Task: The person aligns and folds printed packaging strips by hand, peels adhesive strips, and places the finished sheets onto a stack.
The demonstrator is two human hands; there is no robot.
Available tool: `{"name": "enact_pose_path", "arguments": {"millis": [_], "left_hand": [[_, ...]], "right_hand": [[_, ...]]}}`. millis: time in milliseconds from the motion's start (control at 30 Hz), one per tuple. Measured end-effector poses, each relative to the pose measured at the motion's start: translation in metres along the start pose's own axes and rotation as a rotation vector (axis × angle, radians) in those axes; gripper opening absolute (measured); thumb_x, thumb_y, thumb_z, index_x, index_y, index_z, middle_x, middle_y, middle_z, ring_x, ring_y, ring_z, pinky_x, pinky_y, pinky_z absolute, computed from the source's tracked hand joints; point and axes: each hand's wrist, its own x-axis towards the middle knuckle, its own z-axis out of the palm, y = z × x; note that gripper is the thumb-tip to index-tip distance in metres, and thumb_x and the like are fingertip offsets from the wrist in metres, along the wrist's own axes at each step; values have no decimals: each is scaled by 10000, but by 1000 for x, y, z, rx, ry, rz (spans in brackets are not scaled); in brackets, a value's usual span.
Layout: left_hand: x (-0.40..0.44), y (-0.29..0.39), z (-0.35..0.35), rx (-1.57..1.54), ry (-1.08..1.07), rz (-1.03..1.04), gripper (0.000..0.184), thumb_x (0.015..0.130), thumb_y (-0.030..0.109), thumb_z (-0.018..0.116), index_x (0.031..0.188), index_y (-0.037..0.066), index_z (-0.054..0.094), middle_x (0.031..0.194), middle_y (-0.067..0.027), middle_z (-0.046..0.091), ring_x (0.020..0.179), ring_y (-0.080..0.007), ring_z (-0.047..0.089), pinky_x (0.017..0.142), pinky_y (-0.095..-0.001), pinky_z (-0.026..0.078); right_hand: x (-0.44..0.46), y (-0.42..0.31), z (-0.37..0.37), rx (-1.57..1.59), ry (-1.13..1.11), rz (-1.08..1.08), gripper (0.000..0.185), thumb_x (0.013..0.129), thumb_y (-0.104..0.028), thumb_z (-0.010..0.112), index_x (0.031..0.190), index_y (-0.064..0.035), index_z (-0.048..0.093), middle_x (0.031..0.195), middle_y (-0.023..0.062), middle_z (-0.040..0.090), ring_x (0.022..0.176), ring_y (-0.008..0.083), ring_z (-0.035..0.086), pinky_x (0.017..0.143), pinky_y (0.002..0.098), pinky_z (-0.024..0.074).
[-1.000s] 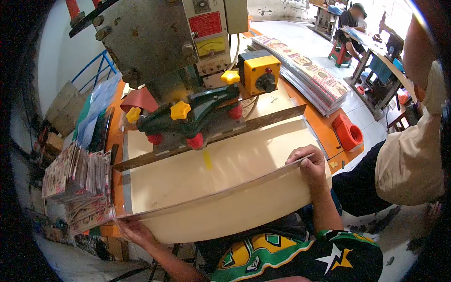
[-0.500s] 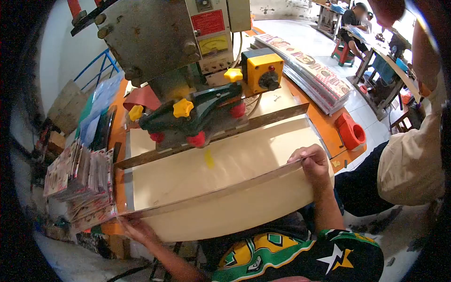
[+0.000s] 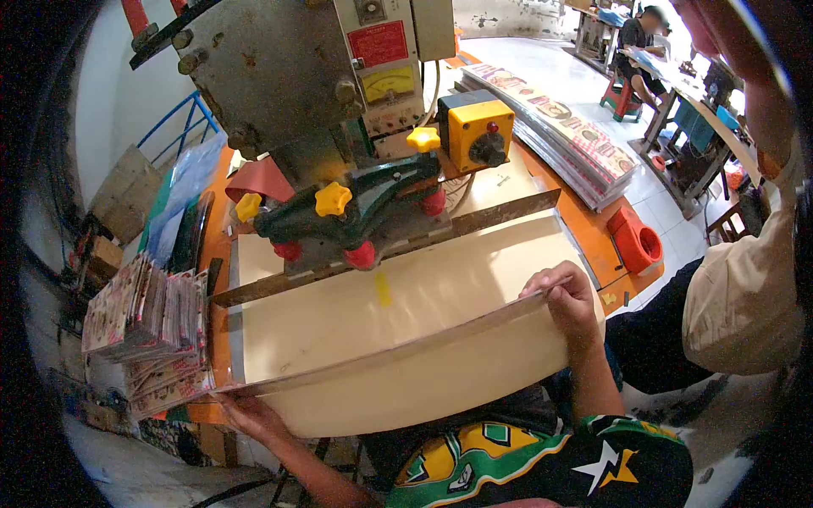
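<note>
My left hand [image 3: 254,416] pinches the left end of a long, thin, clear-looking plastic sheet [image 3: 398,343] near the front left of the work surface. At the other end, my right hand [image 3: 571,303] grips it between thumb and fingers. The sheet's upper edge runs slantwise between both hands, above a cream board [image 3: 339,326] with a yellow mark [image 3: 384,289]. Behind it, a long metal bar [image 3: 500,212] hangs under the press head [image 3: 351,207], which has yellow star knobs and red round parts. I cannot tell where the sheet's lower edge lies.
Stacked printed packs [image 3: 140,313] stand at the left. A pile of printed sheets [image 3: 550,118] lies back right, with a red tape dispenser [image 3: 635,240] nearer. A yellow control box [image 3: 479,135] sits beside the press. One person [image 3: 737,305] is close on my right; another sits farther back.
The whole view has shifted very slightly. Both hands keep their hold on the plastic sheet, and its position over the board is nearly the same.
</note>
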Motion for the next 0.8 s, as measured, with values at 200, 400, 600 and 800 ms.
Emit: {"name": "enact_pose_path", "arguments": {"millis": [200, 400, 600, 800], "left_hand": [[-12, 11, 23, 16, 14, -39, 393, 1018, 442, 552, 1141, 78, 637, 999, -64, 687, 931, -181, 647, 827, -340, 526], [-10, 9, 15, -32, -52, -61, 386, 1018, 441, 549, 1139, 86, 642, 1022, -67, 700, 895, -187, 665, 784, -341, 536], [-2, 3, 7, -18, 3, -106, 402, 1014, 443, 557, 1166, 81, 646, 1054, -55, 697, 934, -176, 656, 778, -354, 539], [2, 0, 9, 43, 79, -49, 411, 1012, 452, 559, 1151, 77, 657, 1064, -43, 690, 928, -159, 631, 779, -357, 533]], "right_hand": [[4, 2, 1, -94, 85, 180, 462, 863, -394, 764, 1049, 9, 638, 931, 130, 703, 897, 223, 692, 828, 345, 537], [5, 1, 1, -99, 98, 246, 494, 847, -457, 773, 999, 0, 660, 930, 98, 698, 881, 179, 672, 795, 309, 524], [8, 3, 0, -195, 101, 260, 538, 858, -523, 743, 979, -6, 660, 920, 79, 685, 867, 163, 655, 772, 301, 514], [10, 11, -4, -285, 125, 250, 559, 880, -555, 705, 974, -6, 658, 911, 47, 664, 864, 148, 626, 788, 288, 493]]}}
